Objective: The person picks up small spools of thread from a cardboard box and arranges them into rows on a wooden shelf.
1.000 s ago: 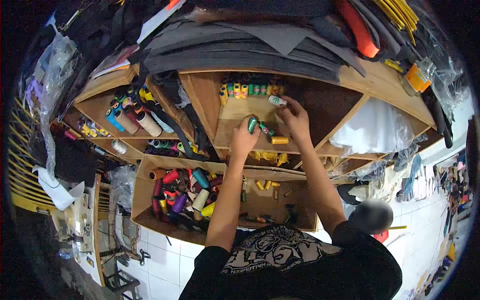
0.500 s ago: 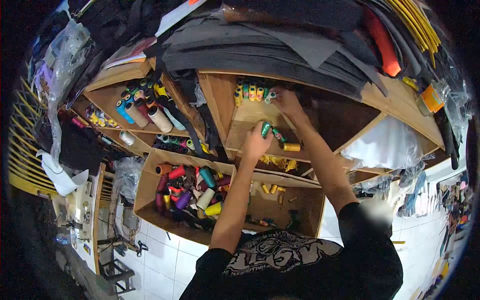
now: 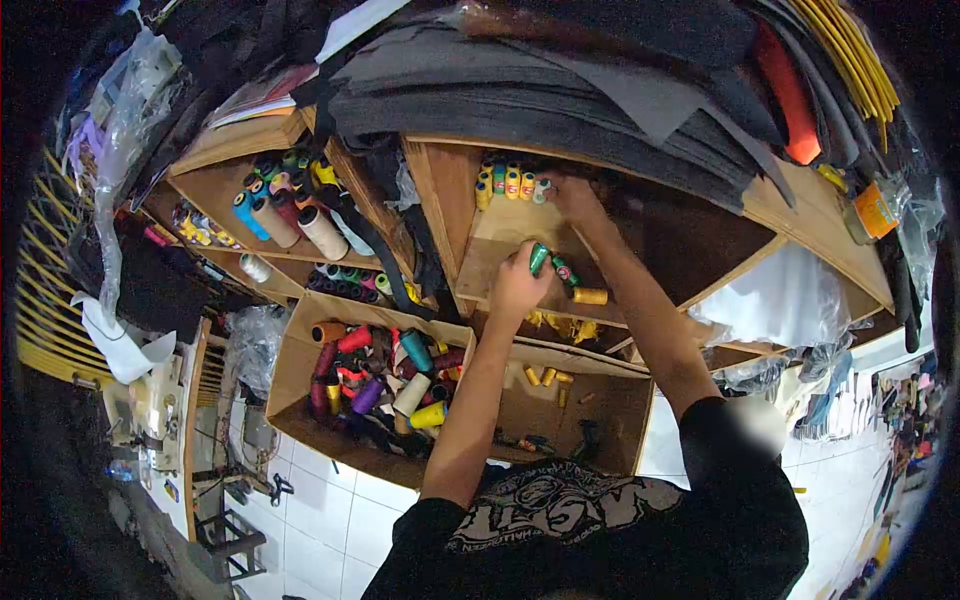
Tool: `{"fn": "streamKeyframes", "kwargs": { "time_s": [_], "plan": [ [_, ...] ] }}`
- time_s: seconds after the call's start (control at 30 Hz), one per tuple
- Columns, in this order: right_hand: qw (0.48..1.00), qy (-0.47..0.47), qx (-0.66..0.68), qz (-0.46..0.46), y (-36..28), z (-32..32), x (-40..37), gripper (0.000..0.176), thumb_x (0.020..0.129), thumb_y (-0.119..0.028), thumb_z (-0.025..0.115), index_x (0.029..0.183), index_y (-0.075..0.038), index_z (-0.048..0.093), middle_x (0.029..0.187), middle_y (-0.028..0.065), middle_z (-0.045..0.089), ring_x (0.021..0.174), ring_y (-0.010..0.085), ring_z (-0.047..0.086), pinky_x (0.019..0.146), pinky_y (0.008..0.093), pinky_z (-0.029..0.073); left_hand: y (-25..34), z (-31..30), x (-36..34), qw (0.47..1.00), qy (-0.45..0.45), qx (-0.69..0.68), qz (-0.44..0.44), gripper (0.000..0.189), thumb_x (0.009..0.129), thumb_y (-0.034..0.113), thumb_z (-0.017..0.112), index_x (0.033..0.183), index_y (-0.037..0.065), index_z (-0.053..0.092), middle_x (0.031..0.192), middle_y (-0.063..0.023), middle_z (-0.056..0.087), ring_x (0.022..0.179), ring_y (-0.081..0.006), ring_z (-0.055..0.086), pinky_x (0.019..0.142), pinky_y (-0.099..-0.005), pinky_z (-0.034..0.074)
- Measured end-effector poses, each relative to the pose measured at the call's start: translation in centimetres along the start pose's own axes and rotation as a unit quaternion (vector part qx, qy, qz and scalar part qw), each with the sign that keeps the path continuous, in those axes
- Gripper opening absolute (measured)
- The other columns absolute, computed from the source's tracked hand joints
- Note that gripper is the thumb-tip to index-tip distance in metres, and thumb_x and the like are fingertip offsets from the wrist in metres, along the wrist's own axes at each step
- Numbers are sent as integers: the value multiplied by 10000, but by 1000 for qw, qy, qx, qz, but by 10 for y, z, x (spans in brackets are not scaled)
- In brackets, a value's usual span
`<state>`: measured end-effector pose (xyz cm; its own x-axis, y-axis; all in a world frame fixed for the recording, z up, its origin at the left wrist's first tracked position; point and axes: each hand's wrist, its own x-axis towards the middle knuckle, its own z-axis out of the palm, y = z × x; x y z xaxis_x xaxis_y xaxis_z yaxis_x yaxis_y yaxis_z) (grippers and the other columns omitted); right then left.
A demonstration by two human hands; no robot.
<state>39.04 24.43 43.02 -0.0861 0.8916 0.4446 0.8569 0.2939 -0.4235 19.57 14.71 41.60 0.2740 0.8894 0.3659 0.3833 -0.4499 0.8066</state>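
Observation:
In my left hand (image 3: 521,284) is a green thread spool (image 3: 540,259), fingers closed around it, over the front of a wooden shelf compartment (image 3: 497,249). Beyond it, my right hand (image 3: 577,203) reaches deeper into the same compartment. Its fingers close at a pale thread spool (image 3: 542,190), at the right end of a row of yellow and green spools (image 3: 513,185). Shadow partly hides those fingertips. Another green spool (image 3: 564,271) and a yellow spool (image 3: 590,296) lie on their sides to the right of my left hand.
Below the shelf stands a cardboard box (image 3: 283,381) of mixed thread cones. Beside it, another box (image 3: 625,425) holds several small yellow spools. Thread cones (image 3: 322,233) fill the left compartment. Dark folded fabric (image 3: 520,95) covers the shelf top. White plastic (image 3: 770,295) bulges at the right.
The pale spool in my right hand has shifted and now stands more in line with the row. My left hand keeps the green spool nearly in place. The view has shifted slightly.

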Motion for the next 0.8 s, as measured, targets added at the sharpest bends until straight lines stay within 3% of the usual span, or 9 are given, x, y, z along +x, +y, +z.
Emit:
{"fn": "streamKeyframes", "kwargs": {
  "time_s": [0.23,0.33,0.47,0.53,0.63,0.73,0.8],
  "plan": [
    [996,-19,-78,34,25,24,6,314,857,-154,588,1168,-117,616,878,220,647,864,383,637,741,438,501,-2,-1,-1,1000,-3,-5,16,328,803,197,659,1084,57,565,784,-190,648,747,-405,639,627,-442,515],
    [997,-24,-72,-8,13,9,3,345,843,-160,603,1184,-110,609,802,214,645,798,396,639,702,436,507,-8,3,2,1000,-8,-18,19,332,799,202,658,1084,60,565,792,-190,650,757,-402,642,632,-443,518],
    [997,62,-45,-16,-1,6,0,360,827,-187,621,1179,-112,612,759,212,644,744,398,640,673,427,510,-2,-1,0,999,-3,-42,26,348,798,200,658,1104,75,549,815,-242,640,779,-451,617,644,-495,507],
    [993,99,-69,-10,-30,-17,-8,371,821,-198,628,1180,-109,611,771,216,647,743,388,647,677,428,510,2,-2,0,1000,-21,-3,-14,363,800,193,658,1123,74,543,823,-252,639,782,-451,617,647,-495,507],
    [997,4,6,81,-59,-46,-19,385,818,-247,657,1170,-97,615,842,202,670,778,318,670,705,394,511,11,-8,0,999,-22,18,-26,421,800,192,659,1180,83,516,864,-263,639,805,-451,618,667,-506,504],
    [956,-162,199,144,-75,-62,-41,413,809,-343,709,1101,-58,649,916,132,694,875,235,657,790,373,501,4,-2,1,1000,-3,8,-24,514,804,231,655,1266,127,455,929,-259,632,845,-472,607,702,-509,500],
    [946,-186,249,89,-70,-56,-53,424,801,-368,720,1062,-40,660,942,107,695,886,197,643,794,352,494,-7,4,1,998,-10,24,-48,621,808,243,667,1352,153,382,959,-252,628,852,-484,600,710,-510,497]
  ]
}}
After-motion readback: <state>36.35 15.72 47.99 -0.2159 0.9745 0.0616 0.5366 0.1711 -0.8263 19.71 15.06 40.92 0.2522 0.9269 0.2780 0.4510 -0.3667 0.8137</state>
